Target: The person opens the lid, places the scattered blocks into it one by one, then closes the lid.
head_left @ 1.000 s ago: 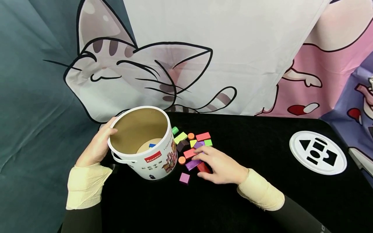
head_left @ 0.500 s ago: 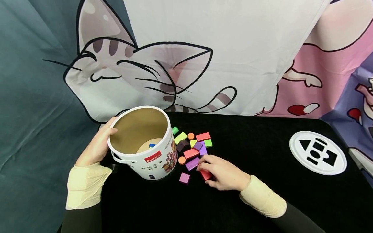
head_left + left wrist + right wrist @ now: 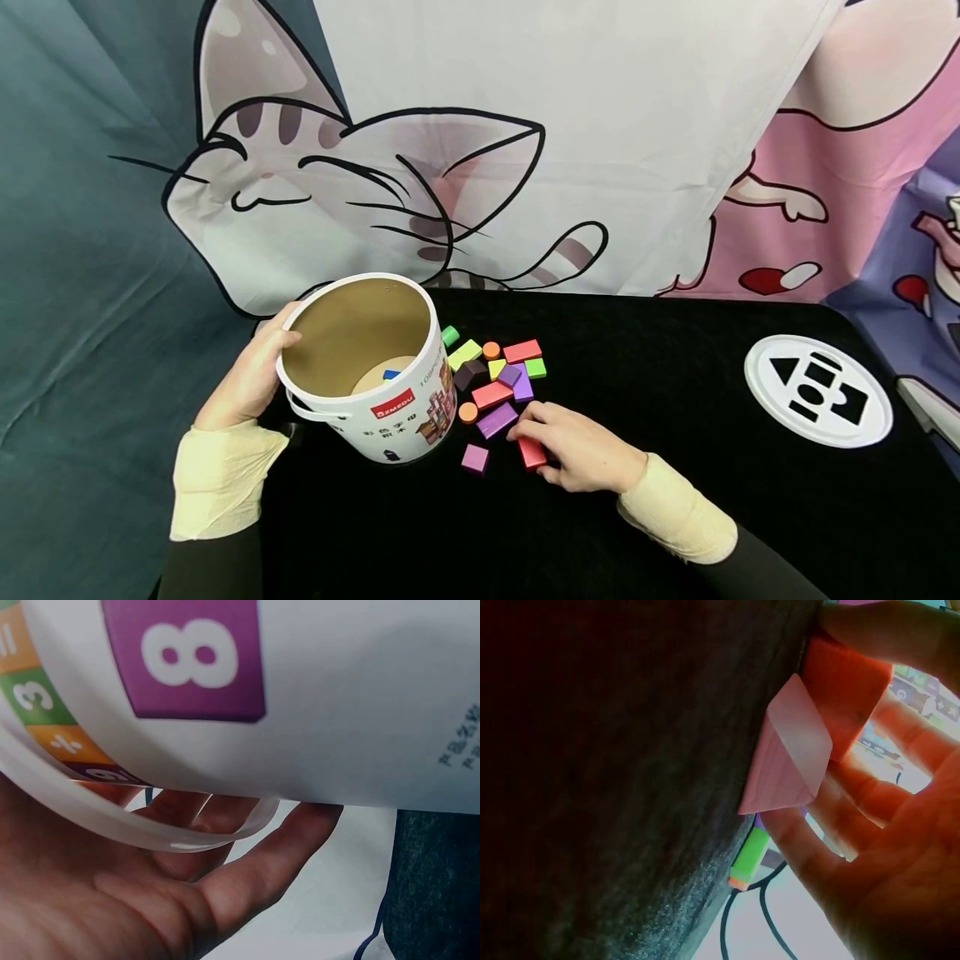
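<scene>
My left hand [image 3: 251,371] grips the white plastic bucket [image 3: 405,417] at its left side, thumb over the rim. The bucket leans toward me; a blue block [image 3: 391,375] shows on its floor. In the left wrist view the fingers [image 3: 262,870] lie against the bucket wall, beside the handle [image 3: 172,840]. My right hand [image 3: 577,446] holds a red block [image 3: 532,452] between thumb and fingers, low over the black table. The right wrist view shows that red block [image 3: 847,694] and a pink triangular block [image 3: 791,750] right at the fingers.
Several coloured blocks lie heaped right of the bucket, among them a purple block [image 3: 497,421], a red block [image 3: 522,352] and an orange cylinder [image 3: 468,412]. A pink-purple block [image 3: 475,458] lies nearer me. The white lid [image 3: 855,371] with cut-out shapes rests far right on the table [image 3: 660,358].
My right hand has drawn back from the heap toward me and now holds the red block, which has shifted slightly away from the purple one. The left hand and bucket stay put.
</scene>
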Tool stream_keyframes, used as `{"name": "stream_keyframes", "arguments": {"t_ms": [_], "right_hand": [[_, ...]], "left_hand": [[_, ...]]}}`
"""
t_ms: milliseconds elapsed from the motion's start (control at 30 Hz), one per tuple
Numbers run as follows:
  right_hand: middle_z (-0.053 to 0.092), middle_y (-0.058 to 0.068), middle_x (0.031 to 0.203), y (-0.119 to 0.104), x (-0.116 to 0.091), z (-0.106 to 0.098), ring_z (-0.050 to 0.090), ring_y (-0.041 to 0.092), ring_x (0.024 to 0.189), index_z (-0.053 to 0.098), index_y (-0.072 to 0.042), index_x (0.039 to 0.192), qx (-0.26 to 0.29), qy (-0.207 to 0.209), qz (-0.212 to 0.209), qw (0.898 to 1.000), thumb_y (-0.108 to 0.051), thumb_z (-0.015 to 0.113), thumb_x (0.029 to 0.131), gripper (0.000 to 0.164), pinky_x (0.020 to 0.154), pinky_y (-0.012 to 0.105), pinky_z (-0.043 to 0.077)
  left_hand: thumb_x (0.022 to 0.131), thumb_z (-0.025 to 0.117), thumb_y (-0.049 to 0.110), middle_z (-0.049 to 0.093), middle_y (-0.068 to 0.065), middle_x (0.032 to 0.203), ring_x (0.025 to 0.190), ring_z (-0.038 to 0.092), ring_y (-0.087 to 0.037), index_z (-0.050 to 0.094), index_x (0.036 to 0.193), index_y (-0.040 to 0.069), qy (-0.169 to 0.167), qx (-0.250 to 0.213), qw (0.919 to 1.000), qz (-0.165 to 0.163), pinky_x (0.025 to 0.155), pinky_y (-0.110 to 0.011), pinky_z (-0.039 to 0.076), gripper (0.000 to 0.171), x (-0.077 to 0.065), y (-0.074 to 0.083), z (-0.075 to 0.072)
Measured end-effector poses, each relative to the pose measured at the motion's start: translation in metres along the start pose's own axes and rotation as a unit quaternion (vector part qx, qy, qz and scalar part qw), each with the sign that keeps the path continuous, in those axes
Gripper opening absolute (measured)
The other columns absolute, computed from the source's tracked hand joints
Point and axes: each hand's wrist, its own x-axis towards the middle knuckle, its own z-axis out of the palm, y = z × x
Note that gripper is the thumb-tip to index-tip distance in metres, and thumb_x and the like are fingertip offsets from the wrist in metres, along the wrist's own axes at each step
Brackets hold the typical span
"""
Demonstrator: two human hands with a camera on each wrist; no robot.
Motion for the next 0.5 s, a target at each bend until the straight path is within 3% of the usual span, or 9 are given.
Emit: {"name": "stream_keyframes", "arguments": {"t_ms": [233, 500], "right_hand": [[0.051, -0.011, 0.112, 0.000, 0.004, -0.004, 0.047, 0.004, 0.095, 0.065, -0.023, 0.122, -0.004, -0.006, -0.003, 1.000, -0.025, 0.077, 0.073, 0.050, 0.089, 0.026, 0.044], [0.050, -0.013, 0.106, -0.004, 0.019, -0.024, 0.051, 0.006, 0.089, 0.064, -0.023, 0.121, 0.003, 0.002, 0.002, 1.000, -0.039, 0.075, 0.077, 0.047, 0.083, 0.026, 0.044]], "left_hand": [[0.089, 0.030, -0.007, 0.056, -0.007, 0.125, 0.111, 0.048, -0.019, 0.049, 0.136, -0.005, 0.001, -0.005, 1.0000, 0.002, 0.093, -0.026, 0.036, 0.051, 0.000, 0.000, 0.000], [0.089, 0.030, -0.006, 0.055, -0.007, 0.126, 0.111, 0.047, -0.019, 0.049, 0.136, -0.004, 0.000, -0.011, 0.9999, 0.001, 0.093, -0.026, 0.037, 0.051, 0.000, -0.001, 0.000]]}}
